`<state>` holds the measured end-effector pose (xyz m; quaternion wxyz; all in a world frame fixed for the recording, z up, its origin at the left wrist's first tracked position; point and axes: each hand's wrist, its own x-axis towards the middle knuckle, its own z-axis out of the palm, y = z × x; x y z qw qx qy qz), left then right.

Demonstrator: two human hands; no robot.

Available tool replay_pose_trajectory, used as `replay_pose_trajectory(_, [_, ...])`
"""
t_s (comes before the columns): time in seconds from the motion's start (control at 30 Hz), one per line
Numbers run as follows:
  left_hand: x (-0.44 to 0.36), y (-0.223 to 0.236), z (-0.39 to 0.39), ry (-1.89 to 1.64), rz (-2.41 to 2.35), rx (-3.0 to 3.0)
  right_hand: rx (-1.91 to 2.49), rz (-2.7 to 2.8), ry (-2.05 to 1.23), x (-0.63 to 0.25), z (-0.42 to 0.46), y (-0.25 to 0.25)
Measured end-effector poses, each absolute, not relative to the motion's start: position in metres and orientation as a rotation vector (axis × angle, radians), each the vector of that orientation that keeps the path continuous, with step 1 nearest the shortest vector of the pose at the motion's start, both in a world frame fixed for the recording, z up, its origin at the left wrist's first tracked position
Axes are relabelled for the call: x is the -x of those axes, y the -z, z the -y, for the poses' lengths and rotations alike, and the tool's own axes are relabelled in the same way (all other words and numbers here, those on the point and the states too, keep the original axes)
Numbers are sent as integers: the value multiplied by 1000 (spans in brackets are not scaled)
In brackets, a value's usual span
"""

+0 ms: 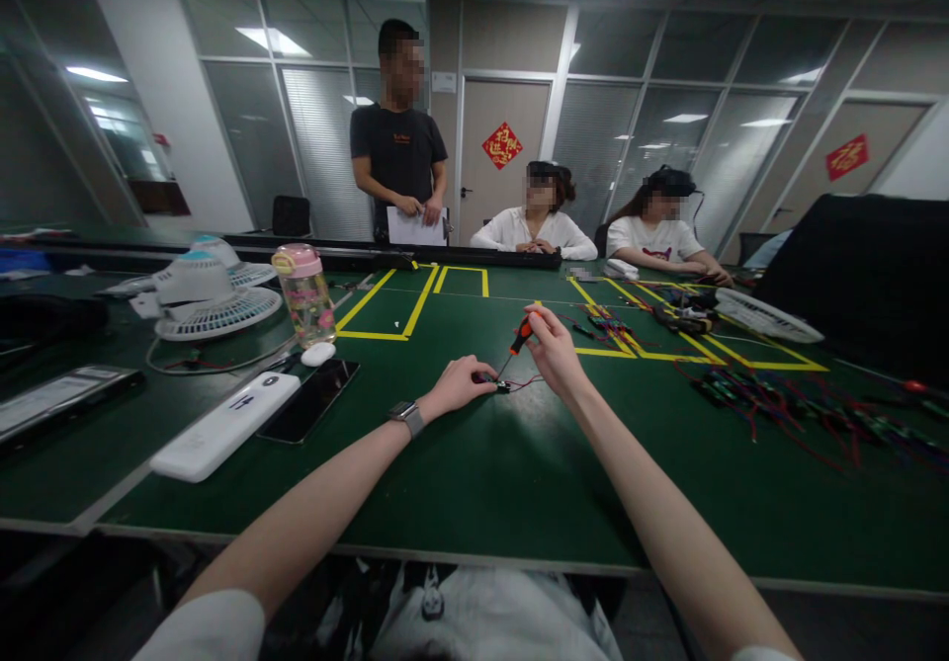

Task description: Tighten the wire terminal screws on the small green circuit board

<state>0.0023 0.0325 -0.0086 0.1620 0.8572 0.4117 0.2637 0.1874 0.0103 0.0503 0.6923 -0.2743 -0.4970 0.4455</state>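
My right hand is closed around the orange and black handle of a screwdriver. Its thin shaft slants down to the left, and the tip meets a small circuit board with wires on the green table. My left hand, with a watch on the wrist, grips the left end of that board between thumb and fingers. Thin red and dark wires run from the board toward the right, under my right hand. The fine parts of the board are too small to make out.
Left of my hands lie a black phone, a white power bank, a bottle and a white fan. Tangled wired boards spread at the right. Yellow tape marks the table. Three people are across it.
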Motion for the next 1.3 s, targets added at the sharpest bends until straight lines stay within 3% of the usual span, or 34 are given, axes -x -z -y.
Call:
replay_pose_trajectory(0.4, [-2, 16, -37, -790, -1160, -2460, 539, 1070, -1122, -185, -8, -51])
replay_pose_trajectory(1.3, [-3, 15, -37, -756, -1195, -2457, 566, 1067, -1069, -189, -10, -49])
